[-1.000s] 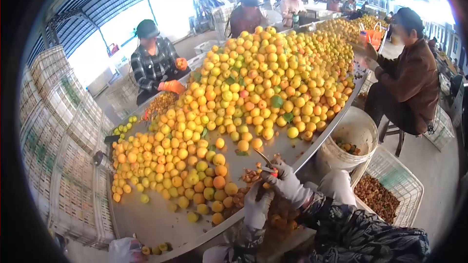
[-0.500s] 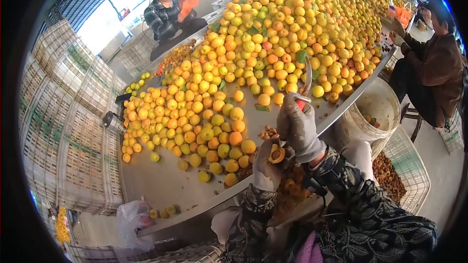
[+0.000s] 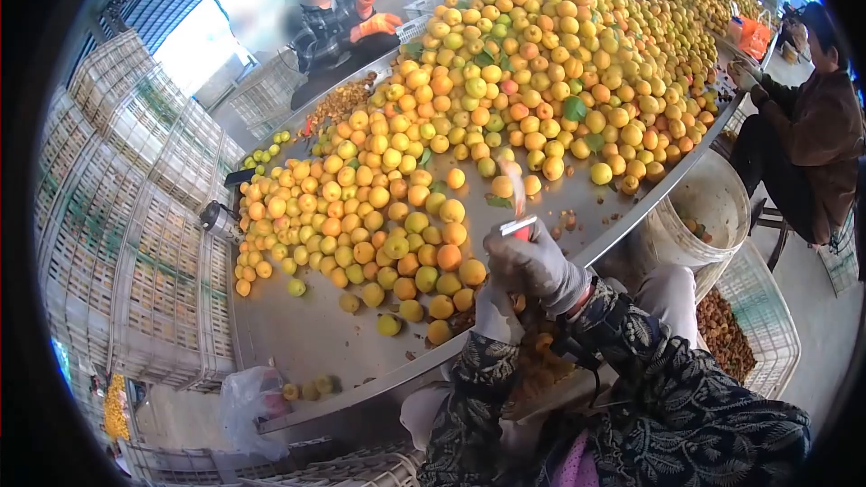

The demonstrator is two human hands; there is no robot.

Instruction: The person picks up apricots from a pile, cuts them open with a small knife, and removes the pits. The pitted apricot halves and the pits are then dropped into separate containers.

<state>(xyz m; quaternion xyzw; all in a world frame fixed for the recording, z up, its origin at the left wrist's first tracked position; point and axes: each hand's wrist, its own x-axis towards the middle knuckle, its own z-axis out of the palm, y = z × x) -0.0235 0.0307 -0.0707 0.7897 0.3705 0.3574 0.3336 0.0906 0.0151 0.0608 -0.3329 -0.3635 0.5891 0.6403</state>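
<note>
My right hand [image 3: 544, 263], in a grey glove, is closed round the red handle of a curved knife [image 3: 517, 203] whose blade points up and is blurred. Just below and to the left, my gloved left hand [image 3: 495, 311] touches it at the table edge. The left fingers are mostly hidden behind the right hand, and what they hold cannot be made out. Orange-yellow fruit [image 3: 397, 248] lies heaped on the metal table [image 3: 316, 334] beyond both hands.
A white bucket [image 3: 699, 216] stands right of the table, with a crate of brown pieces [image 3: 724, 334] below it. Stacked crates [image 3: 144, 216] rise at the left. One person [image 3: 329, 32] sits across the table, another [image 3: 807, 126] at the right. A plastic bag [image 3: 248, 406] hangs at the near corner.
My right hand has moved left and down over my left hand, hiding the opened fruit seen there before. The knife blade has moved left. The person across has lowered one gloved hand.
</note>
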